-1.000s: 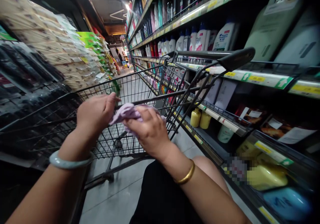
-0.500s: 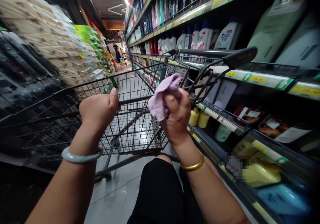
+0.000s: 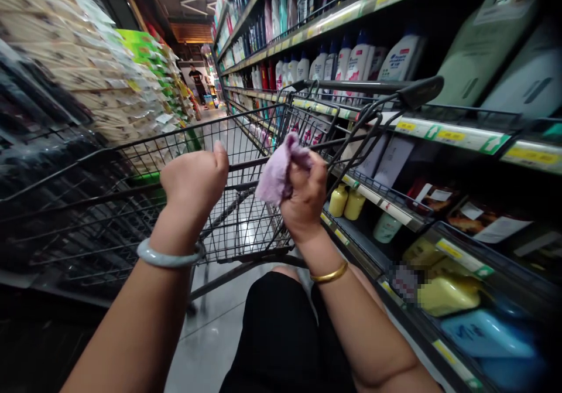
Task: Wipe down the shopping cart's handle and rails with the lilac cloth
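My right hand [image 3: 305, 191] is closed on a crumpled light purple cloth [image 3: 274, 173], part of which sticks out on the left. A gold bangle circles that wrist. To its left, my left hand [image 3: 195, 182] is closed with the thumb up, in line with a dark rail of the shopping cart [image 3: 246, 167]. Its fingers curl away from view, so what they hold, if anything, is hidden. A pale bangle is on the left wrist. The black wire cart stands tilted across the view in front of my knees, its handle [image 3: 421, 91] at the upper right.
Shelves of shampoo bottles [image 3: 357, 62] line the right side, with yellow bottles [image 3: 448, 293] and a blue bottle [image 3: 487, 334] low down. Stacked packages [image 3: 88, 65] rise on the left. A person [image 3: 197, 85] stands far down the aisle.
My left hand has moved right and slightly up along the cart's rail, closer to my right hand. The cloth has shifted slightly left in my right hand. The view has shifted a little.
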Tool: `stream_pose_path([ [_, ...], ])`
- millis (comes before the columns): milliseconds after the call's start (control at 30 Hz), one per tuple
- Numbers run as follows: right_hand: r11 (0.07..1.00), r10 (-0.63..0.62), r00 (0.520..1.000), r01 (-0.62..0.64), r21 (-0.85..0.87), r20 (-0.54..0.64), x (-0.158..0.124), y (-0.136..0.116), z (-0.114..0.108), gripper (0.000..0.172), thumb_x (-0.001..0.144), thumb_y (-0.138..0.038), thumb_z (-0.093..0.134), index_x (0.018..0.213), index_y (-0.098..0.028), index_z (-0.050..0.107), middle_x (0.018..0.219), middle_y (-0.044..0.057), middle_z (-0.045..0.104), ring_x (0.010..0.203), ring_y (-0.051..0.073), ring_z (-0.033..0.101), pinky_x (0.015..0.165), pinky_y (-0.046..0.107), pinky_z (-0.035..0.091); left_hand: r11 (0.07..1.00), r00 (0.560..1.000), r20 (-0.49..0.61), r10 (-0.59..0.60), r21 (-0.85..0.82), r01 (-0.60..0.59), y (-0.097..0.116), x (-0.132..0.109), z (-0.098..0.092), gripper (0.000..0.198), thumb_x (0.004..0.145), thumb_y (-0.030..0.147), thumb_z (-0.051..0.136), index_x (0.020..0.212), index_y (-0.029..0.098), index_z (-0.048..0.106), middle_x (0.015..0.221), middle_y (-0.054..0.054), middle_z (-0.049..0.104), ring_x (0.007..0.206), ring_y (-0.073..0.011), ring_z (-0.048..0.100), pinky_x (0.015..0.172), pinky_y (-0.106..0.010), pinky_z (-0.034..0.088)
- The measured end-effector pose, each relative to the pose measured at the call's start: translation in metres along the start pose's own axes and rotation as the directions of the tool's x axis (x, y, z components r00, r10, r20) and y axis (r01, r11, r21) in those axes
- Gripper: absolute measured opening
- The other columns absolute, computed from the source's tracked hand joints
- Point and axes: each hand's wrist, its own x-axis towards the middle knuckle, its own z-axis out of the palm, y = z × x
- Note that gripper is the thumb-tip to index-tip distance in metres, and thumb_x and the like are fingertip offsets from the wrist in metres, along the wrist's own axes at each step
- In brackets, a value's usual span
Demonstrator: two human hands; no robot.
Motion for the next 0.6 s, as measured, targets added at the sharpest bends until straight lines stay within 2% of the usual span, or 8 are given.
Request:
stream_pose_path([
  [100,0.994,-0.087,0.966,0.101,-0.045,0.243,-0.011,-0.013,0.003,0.03,0.096,-0.022,0.06,0.121,-0.032,0.073,0.134,0.01,0.059,0.114,0.025,0.058,0.102,0.042,0.053,1.0,1.0,0.002,0.018,-0.016,-0.018,0.011,0.001,0.002,0.089,0.1,0.054,0.004,0.105,0.007,0.08,0.107,-0.027,0.076,0.107,-0.0426,0.07,0.078,-0.045,0.05],
  [167,0.992,-0.083,0.958,0.104,-0.064,0.274,-0.009,-0.009,0.001,0.029,0.095,-0.022,0.061,0.118,-0.034,0.075,0.133,0.009,0.06,0.114,0.025,0.058,0.101,0.042,0.054,0.999,0.999,-0.002,0.035,-0.022,-0.035,0.017,0.001,0.004,0.09,0.1,0.055,0.005,0.104,0.006,0.08,0.107,-0.028,0.075,0.106,-0.0442,0.07,0.077,-0.046,0.05],
  [233,0.997,-0.016,0.991,0.025,-0.069,0.13,0.001,0.006,-0.004,0.029,0.097,-0.024,0.059,0.121,-0.031,0.073,0.133,0.01,0.058,0.117,0.025,0.059,0.102,0.043,0.054,0.998,0.999,-0.015,0.049,-0.033,-0.05,0.023,0.001,0.006,0.09,0.1,0.056,0.005,0.103,0.007,0.081,0.106,-0.027,0.076,0.105,-0.0438,0.07,0.077,-0.046,0.05],
  [300,0.996,0.06,0.997,-0.063,-0.065,-0.049,0.011,0.023,-0.01,0.033,0.096,-0.026,0.059,0.127,-0.027,0.07,0.138,0.012,0.053,0.124,0.027,0.056,0.106,0.047,0.052,0.997,0.998,-0.027,0.063,-0.049,-0.065,0.028,0.001,0.007,0.089,0.1,0.056,0.006,0.103,0.009,0.082,0.105,-0.026,0.076,0.104,-0.0423,0.071,0.078,-0.046,0.051],
  [367,0.992,0.097,0.992,-0.103,-0.077,-0.085,0.015,0.031,-0.013,0.04,0.092,-0.025,0.061,0.132,-0.023,0.067,0.144,0.015,0.05,0.132,0.031,0.052,0.111,0.052,0.048,0.995,0.996,-0.03,0.082,-0.061,-0.084,0.034,0.0,0.007,0.088,0.1,0.056,0.007,0.103,0.01,0.082,0.105,-0.025,0.077,0.103,-0.0414,0.071,0.079,-0.045,0.05],
  [467,0.993,0.085,0.988,-0.074,-0.095,0.126,0.004,0.018,-0.009,0.04,0.089,-0.018,0.061,0.127,-0.024,0.07,0.147,0.014,0.052,0.132,0.032,0.051,0.113,0.051,0.047,0.993,0.995,-0.022,0.1,-0.063,-0.101,0.044,0.0,0.008,0.087,0.101,0.056,0.008,0.104,0.01,0.081,0.104,-0.025,0.077,0.102,-0.0407,0.071,0.078,-0.045,0.05],
  [533,0.997,0.007,0.963,0.013,-0.074,0.27,-0.008,0.005,-0.003,0.038,0.09,-0.016,0.06,0.124,-0.024,0.072,0.147,0.012,0.056,0.126,0.029,0.054,0.111,0.048,0.049,0.993,0.995,-0.001,0.101,-0.058,-0.101,0.049,0.0,0.006,0.084,0.102,0.056,0.009,0.105,0.011,0.08,0.104,-0.024,0.077,0.101,-0.0397,0.071,0.078,-0.043,0.05],
  [600,0.993,-0.07,0.947,0.097,-0.072,0.314,-0.014,0.005,0.002,0.037,0.09,-0.016,0.06,0.124,-0.025,0.072,0.145,0.011,0.059,0.123,0.027,0.056,0.11,0.044,0.05,0.989,0.99,0.024,0.14,-0.06,-0.138,0.051,0.001,0.004,0.08,0.102,0.058,0.012,0.108,0.014,0.079,0.106,-0.021,0.077,0.101,-0.0381,0.072,0.078,-0.042,0.049],
])
